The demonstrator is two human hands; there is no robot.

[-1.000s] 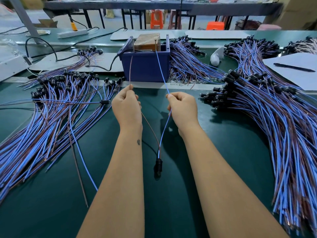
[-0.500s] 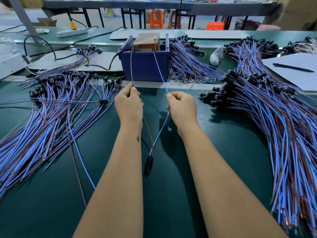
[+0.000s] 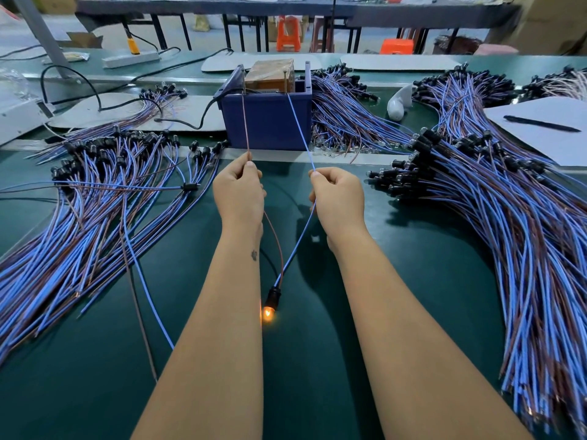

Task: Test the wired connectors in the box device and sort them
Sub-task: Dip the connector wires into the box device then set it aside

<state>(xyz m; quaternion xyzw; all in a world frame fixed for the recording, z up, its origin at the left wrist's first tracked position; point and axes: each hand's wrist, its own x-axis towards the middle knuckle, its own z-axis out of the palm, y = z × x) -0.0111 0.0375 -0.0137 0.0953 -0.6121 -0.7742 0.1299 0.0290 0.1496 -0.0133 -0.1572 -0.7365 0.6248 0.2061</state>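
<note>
Left hand point(image 3: 239, 192) pinches a thin brown wire point(image 3: 246, 122) between thumb and forefinger, fingers curled around it. Right hand point(image 3: 338, 198) pinches a thin blue wire point(image 3: 300, 128) the same way. Both hands are raised over the dark green bench point(image 3: 413, 281), apart from each other, in front of the dark blue plastic box device point(image 3: 266, 122).

Each wire runs up from its hand to the top of the box device, where a metal pin stands on each side of a tan block; whether the wire tips touch the pins cannot be told. Below the hands the two wires meet in a small black connector point(image 3: 273, 295), hanging between the forearms near the left one. An orange light point(image 3: 267, 312) glows at its lower end.

A large fan of blue and brown wired connectors point(image 3: 95, 211) lies on the bench to the left of the hands. A bigger heap of the same wired connectors point(image 3: 508, 233) lies to the right. More lie behind the box device on its right side.

Far right: white paper sheet point(image 3: 546, 128) with a black pen point(image 3: 541, 123) on it.
</note>
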